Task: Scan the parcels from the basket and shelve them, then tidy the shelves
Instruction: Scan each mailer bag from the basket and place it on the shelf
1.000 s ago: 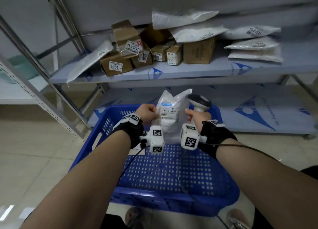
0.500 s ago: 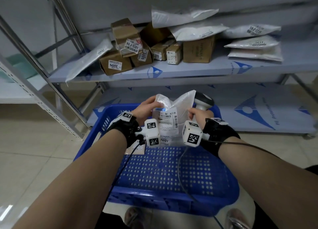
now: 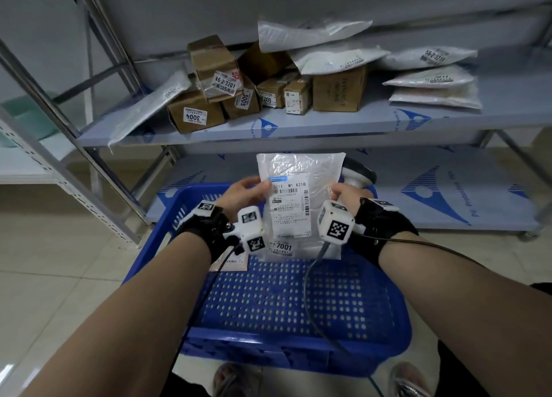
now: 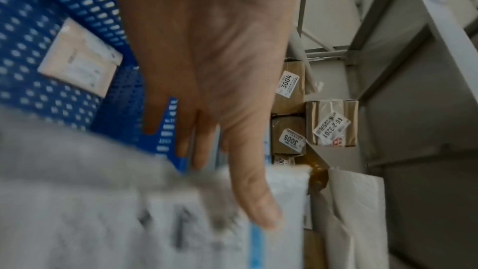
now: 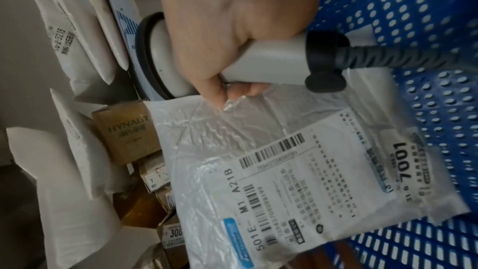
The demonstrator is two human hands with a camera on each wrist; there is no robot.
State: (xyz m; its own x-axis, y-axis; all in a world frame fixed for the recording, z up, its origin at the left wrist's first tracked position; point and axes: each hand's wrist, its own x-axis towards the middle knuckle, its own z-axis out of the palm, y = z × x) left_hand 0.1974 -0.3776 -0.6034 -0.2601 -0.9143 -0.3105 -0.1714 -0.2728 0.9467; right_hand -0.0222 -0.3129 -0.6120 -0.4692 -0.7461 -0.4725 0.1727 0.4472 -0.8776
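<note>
White parcel (image 3: 298,205) pinched by left hand (image 3: 243,195), right hand (image 3: 348,192) gripping scanner (image 5: 271,64)

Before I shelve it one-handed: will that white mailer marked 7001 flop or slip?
The white mailer looks thin and crinkled, so probably floppy and light. Its film is glossy, so possibly slippery. The left hand and the right hand, which also grips the scanner, hold opposite edges; one-handed it would likely sag.
</note>
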